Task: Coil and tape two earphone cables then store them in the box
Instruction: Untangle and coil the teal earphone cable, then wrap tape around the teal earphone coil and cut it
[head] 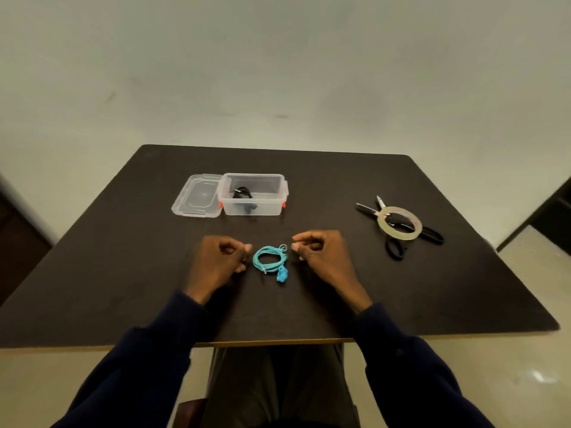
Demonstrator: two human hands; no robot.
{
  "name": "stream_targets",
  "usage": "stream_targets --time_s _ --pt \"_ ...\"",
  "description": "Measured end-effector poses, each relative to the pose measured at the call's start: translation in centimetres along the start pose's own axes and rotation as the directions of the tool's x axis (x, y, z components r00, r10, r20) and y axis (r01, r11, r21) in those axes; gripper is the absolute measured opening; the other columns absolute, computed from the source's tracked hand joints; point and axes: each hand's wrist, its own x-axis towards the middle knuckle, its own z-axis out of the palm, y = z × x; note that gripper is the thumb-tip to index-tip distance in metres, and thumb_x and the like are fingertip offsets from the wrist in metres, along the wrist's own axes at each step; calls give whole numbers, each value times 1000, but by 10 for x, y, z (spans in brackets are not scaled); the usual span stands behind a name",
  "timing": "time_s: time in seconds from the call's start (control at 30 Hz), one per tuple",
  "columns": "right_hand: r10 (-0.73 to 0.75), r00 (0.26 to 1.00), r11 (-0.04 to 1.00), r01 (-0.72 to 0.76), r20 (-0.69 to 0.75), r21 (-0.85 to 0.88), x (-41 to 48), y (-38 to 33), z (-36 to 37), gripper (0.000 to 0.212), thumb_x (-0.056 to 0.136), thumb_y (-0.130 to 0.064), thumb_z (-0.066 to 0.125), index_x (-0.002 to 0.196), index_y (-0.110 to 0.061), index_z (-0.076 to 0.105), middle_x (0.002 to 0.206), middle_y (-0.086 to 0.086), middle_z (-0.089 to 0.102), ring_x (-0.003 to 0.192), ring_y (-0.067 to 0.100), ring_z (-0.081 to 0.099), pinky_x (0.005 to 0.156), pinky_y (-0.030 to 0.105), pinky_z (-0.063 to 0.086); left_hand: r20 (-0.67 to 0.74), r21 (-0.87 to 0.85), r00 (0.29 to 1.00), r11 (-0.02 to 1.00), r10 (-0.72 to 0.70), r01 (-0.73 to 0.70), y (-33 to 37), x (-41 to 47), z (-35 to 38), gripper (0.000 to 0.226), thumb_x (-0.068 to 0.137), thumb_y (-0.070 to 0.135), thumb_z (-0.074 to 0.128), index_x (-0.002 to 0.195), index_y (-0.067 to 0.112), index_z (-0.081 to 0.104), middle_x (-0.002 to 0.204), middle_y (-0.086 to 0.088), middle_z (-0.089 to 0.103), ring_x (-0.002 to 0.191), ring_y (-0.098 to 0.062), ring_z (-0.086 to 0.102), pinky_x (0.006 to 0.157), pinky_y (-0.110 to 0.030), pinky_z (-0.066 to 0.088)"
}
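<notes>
A coiled turquoise earphone cable (269,261) lies on the dark table (401,291), its earbuds at the lower right of the coil. My left hand (220,261) rests on the table just left of the coil, fingers curled, thumb against the forefinger, nothing visible in it. My right hand (319,254) sits just right of the coil in the same curled pose, not touching it. Farther back stands the clear plastic box (254,208), open, with a coiled black earphone cable (243,195) inside.
The box's clear lid (197,196) lies flat against its left side. At the right, a roll of clear tape (400,223) rests on top of black-handled scissors (398,242). The table's front edge runs just below my forearms.
</notes>
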Motion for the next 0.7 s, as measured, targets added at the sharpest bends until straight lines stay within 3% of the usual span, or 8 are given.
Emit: stream_targets --time_s 0.13,0.23,0.27,0.33,0.4,0.5,0.6,0.7 --pt "-41 981 998 30 -189 -62 3 19 -37 13 88 -11 74 99 -17 79 83 -6 75 71 5 70 70 18 56 33 -178 998 982 -62 67 -5 3 -5 8 92 17 69 90 12 76 85 -8 77 71 -21 72 73 -34 59" --pt "-136 941 969 62 -310 -239 7 32 -72 18 86 -3 73 98 -15 78 84 -5 74 71 -3 66 70 9 51 35 -298 999 953 -41 50 3 1 -7 12 94 18 67 96 11 76 89 -9 77 69 -19 70 63 -25 57" --pt "-182 916 950 70 -358 -304 9 36 -85 18 85 -2 73 99 -13 77 86 -2 73 73 -2 65 72 10 51 35 -327 999 944 -25 35 8 -1 -7 14 95 20 66 98 11 76 88 -8 76 68 -17 69 62 -23 56" --pt "-273 862 891 58 -428 -451 14 45 -107 18 82 -5 77 100 -11 76 96 5 74 85 12 66 83 26 55 31 -374 1000 927 2 9 17 -6 -6 15 96 21 63 100 12 75 86 -7 76 68 -16 69 64 -23 56" --pt "-279 877 783 -29 -392 -621 20 53 -122 26 82 -17 80 107 -9 74 111 9 72 105 28 59 90 36 49 25 -408 1000 913 17 -6 24 -10 -4 17 97 21 61 103 12 74 87 -6 75 70 -16 69 67 -26 57" --pt "-153 927 661 -163 -344 -733 28 66 -129 45 83 -31 81 120 -8 70 123 12 68 113 34 50 89 42 48 27 -430 1000 903 16 -3 26 -17 2 19 96 21 61 107 12 73 91 -8 75 75 -19 68 72 -30 57" --pt "-142 925 648 -182 -352 -739 34 69 -128 36 85 -29 77 115 -9 73 117 13 71 109 36 51 86 43 49 29 -422 999 907 26 -12 30 -21 6 19 96 21 60 107 12 73 92 -9 74 76 -19 68 73 -30 57" --pt "-147 921 712 -155 -361 -685 35 66 -126 22 88 -21 73 108 -12 77 109 15 73 107 38 52 83 45 52 28 -413 998 910 51 -35 33 -20 6 19 96 22 60 107 12 73 92 -9 74 75 -17 69 70 -27 58"
